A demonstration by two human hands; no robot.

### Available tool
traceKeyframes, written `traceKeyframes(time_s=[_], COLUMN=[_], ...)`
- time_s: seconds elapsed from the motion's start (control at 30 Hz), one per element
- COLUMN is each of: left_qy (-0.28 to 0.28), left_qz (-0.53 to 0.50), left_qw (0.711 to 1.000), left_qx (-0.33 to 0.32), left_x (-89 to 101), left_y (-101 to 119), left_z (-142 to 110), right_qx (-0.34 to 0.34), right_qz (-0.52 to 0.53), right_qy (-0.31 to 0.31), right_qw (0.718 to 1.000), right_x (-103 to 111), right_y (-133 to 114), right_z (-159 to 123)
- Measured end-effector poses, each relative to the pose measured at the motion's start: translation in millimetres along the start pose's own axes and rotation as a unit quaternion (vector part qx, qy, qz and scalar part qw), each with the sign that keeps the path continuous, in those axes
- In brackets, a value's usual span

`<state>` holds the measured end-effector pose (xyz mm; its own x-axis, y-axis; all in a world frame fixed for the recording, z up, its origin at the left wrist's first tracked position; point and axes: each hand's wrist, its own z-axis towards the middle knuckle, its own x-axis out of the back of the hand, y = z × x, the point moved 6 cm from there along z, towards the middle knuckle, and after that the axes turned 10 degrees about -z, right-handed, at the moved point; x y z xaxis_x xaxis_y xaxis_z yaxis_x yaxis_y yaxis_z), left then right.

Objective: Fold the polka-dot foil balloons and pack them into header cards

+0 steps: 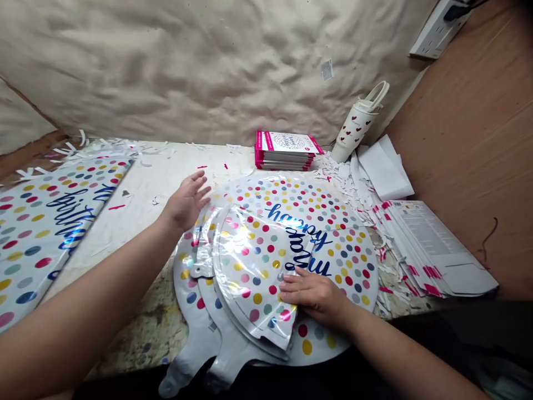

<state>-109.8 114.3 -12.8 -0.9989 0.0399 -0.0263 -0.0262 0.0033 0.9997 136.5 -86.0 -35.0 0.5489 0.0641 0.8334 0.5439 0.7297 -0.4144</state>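
Note:
Flat foil balloons [345, 233] with coloured dots and blue lettering lie stacked on the table in front of me. On top is a folded foil balloon [250, 261], shiny and doubled over into a half-round shape. My right hand [318, 294] rests flat on its right edge, fingers stretched out. My left hand [189, 203] is raised at the upper left side of the stack, fingers apart and holding nothing. Grey-white balloon tails [189, 347] stick out toward me past the table's front edge.
At left lies another stack of dotted foil [45, 228]. Pink-edged printed cards [287, 153] are piled at the back, beside a white tumbler [356, 125] with hearts. Printed packaging sleeves [433, 244] and paper scraps are at right. A power strip [441, 28] hangs above.

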Motion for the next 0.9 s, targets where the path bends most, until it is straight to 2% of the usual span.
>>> traceKeyframes(time_s=[0.03,0.07,0.1,0.17,0.2,0.23,0.27,0.3,0.37,0.47,0.53,0.6,0.77,0.83,0.9], left_qy=[-0.028,-0.099,-0.203,-0.416,-0.480,-0.515,-0.529,-0.523,-0.492,-0.456,-0.444,-0.433,-0.390,-0.391,-0.406], left_qz=[0.068,0.142,0.212,0.312,0.344,0.369,0.392,0.412,0.441,0.459,0.466,0.475,0.502,0.502,0.498], left_qw=[0.995,0.976,0.938,0.810,0.751,0.710,0.686,0.679,0.688,0.705,0.708,0.711,0.726,0.723,0.717], left_qx=[-0.066,-0.129,-0.185,-0.272,-0.295,-0.307,-0.310,-0.310,-0.301,-0.290,-0.289,-0.285,-0.263,-0.271,-0.270], left_x=[-12.2,-34.9,-64.7,-124.6,-147.2,-164.6,-177.5,-186.3,-193.8,-192.7,-191.3,-190.7,-183.3,-178.6,-175.0], left_y=[8.6,14.2,14.9,3.1,-6.0,-15.1,-23.7,-30.6,-40.5,-47.0,-47.4,-46.1,-41.1,-39.4,-40.1], left_z=[-4.5,-13.5,-27.7,-66.7,-83.3,-94.6,-100.6,-101.8,-96.5,-87.4,-85.5,-85.8,-87.7,-90.5,-93.7], right_qx=[0.002,0.006,0.011,0.013,0.010,0.001,-0.013,-0.030,-0.045,-0.005,0.035,0.046,-0.044,-0.024,0.016], right_qz=[0.008,0.016,0.024,0.030,0.029,0.025,0.017,0.007,-0.013,-0.023,-0.022,-0.036,-0.116,-0.124,-0.117], right_qy=[-0.008,-0.016,-0.022,-0.026,-0.024,-0.019,-0.012,-0.006,0.000,-0.012,-0.026,-0.023,0.090,0.109,0.096], right_qw=[1.000,1.000,0.999,0.999,0.999,0.999,1.000,1.000,0.999,1.000,0.999,0.998,0.988,0.986,0.988], right_x=[0.1,0.2,0.8,3.5,5.5,7.7,9.9,11.7,13.7,10.9,6.9,4.7,18.2,21.8,21.1], right_y=[0.8,1.3,1.5,2.2,3.3,5.2,7.9,11.3,16.0,11.1,1.5,-7.7,-9.5,-10.7,-12.7], right_z=[0.8,1.8,3.1,5.2,5.7,5.3,4.1,1.9,-4.4,-14.4,-19.8,-23.7,-29.7,-30.4,-29.2])
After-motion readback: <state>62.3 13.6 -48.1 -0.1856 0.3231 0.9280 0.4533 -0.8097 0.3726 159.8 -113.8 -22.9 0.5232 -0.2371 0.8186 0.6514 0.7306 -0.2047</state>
